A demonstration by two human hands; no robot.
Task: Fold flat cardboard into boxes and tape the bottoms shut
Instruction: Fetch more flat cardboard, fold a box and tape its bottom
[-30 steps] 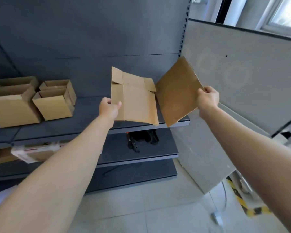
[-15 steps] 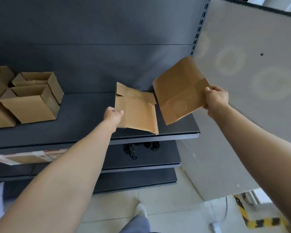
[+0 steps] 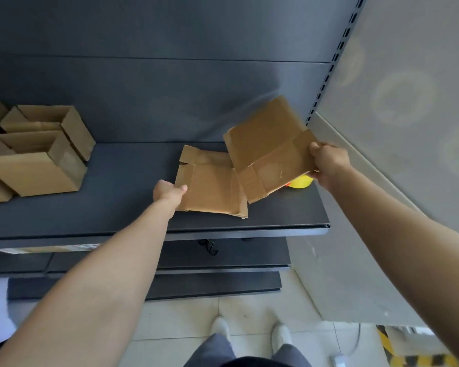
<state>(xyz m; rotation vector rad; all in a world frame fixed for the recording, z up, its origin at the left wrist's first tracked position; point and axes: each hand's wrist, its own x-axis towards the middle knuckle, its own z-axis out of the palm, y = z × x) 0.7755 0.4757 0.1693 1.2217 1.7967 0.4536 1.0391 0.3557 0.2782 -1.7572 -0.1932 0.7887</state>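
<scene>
Cardboard sheet (image 3: 210, 189), still unfolded, lies about level at the shelf (image 3: 104, 210), close to its front edge and toward its right end; I cannot tell whether it rests fully on the surface. Its short flaps point at the back wall, and its longer run seems to go from front to back. The left hand (image 3: 168, 190) pinches its near left corner, thumb on top, the other fingers hidden under the sheet.

A second sheet (image 3: 268, 147) is held up over the right end of the shelf, tilted, its creased face toward the camera, top corner toward the back wall and low corner over the first sheet's right edge. The right hand (image 3: 329, 161) grips its right edge, fingers curled round it. A yellow thing (image 3: 300, 181) shows just below this sheet, mostly hidden.

At the left end of the shelf stand folded boxes, a front box (image 3: 35, 170) and a back box (image 3: 51, 125), tops open, only bare cardboard walls showing inside
</scene>
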